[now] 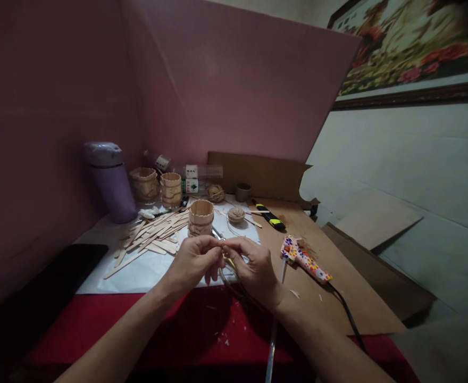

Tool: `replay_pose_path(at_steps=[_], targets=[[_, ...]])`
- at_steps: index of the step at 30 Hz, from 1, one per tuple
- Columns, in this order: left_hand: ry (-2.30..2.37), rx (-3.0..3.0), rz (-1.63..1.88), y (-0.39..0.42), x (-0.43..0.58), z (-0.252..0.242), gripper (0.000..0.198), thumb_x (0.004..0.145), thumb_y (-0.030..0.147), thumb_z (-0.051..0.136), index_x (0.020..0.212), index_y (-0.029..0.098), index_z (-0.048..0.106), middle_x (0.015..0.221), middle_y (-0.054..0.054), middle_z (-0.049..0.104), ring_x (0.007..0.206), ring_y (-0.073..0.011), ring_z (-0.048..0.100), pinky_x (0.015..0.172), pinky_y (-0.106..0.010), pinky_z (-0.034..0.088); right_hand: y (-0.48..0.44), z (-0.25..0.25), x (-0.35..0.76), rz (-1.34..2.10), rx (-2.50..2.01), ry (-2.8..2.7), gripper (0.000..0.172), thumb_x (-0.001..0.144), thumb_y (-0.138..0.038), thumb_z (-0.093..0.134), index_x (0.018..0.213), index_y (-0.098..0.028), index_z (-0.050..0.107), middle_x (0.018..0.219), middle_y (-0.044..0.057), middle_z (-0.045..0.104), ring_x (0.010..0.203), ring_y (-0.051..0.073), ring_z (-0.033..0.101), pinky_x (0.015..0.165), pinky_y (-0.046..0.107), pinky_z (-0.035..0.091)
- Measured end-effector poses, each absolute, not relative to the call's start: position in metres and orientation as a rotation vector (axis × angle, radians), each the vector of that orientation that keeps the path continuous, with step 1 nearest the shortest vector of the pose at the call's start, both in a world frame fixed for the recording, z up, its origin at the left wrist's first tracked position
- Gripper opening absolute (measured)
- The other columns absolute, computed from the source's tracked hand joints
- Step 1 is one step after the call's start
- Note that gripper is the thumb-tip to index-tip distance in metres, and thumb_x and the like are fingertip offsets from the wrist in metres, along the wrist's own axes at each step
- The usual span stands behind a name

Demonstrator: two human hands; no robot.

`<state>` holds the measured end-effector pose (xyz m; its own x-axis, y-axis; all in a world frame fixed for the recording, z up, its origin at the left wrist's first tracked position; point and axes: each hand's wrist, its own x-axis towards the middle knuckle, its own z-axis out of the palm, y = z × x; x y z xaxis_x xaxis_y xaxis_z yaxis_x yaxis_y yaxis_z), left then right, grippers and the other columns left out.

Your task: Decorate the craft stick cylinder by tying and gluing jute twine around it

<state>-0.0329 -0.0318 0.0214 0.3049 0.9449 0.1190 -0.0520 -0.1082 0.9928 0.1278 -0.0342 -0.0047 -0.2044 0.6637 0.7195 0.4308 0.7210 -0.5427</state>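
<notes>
Left hand and right hand are meeting at the fingertips, both pinching a small item, too tiny to identify, just before the stick cup. Glue gun is lying right of them.

You are facing a purple flask standing at the back left, with loose craft sticks lying spread on white paper beside it. A flowered glue gun is lying on brown cardboard to your right, a yellow-black knife resting behind it.
</notes>
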Motion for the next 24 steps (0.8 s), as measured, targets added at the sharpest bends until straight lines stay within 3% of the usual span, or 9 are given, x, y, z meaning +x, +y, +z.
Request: replay_pose_path(at_steps=[10,16,24], targets=[[0.905,1.392,1.043,-0.0330,-0.0335,0.0189,0.021,0.070,0.032,0.064,0.075,0.011,0.064,0.054,0.001,0.060,0.034,-0.0096,0.051,0.032,-0.020,0.039,-0.0331,-0.0097,0.1267,0.217,-0.894,-1.829,0.013,0.089,-0.015,0.057,0.087,-0.018,0.069,0.079,0.004,0.073,0.071,0.015,0.068,0.067,0.026,0.052],[0.914,1.375,1.066,-0.0317,-0.0328,0.0218,0.023,0.069,0.032,0.065,0.076,0.011,0.065,0.053,0.000,0.061,0.034,-0.0101,0.050,0.033,-0.022,0.040,-0.0327,-0.0057,0.1297,0.288,-0.824,-1.861,0.014,0.092,-0.015,0.058,0.095,-0.017,0.071,0.086,0.005,0.075,0.078,0.015,0.071,0.072,0.025,0.053],[0.905,1.404,1.049,-0.0331,-0.0318,0.0187,0.018,0.071,0.029,0.064,0.073,0.011,0.064,0.052,0.002,0.059,0.034,-0.0097,0.051,0.032,-0.020,0.039,-0.0331,-0.0124,0.1250,0.096,-0.840,-1.888,0.012,0.091,-0.014,0.054,0.089,-0.016,0.066,0.079,0.006,0.071,0.070,0.016,0.067,0.066,0.026,0.051]])
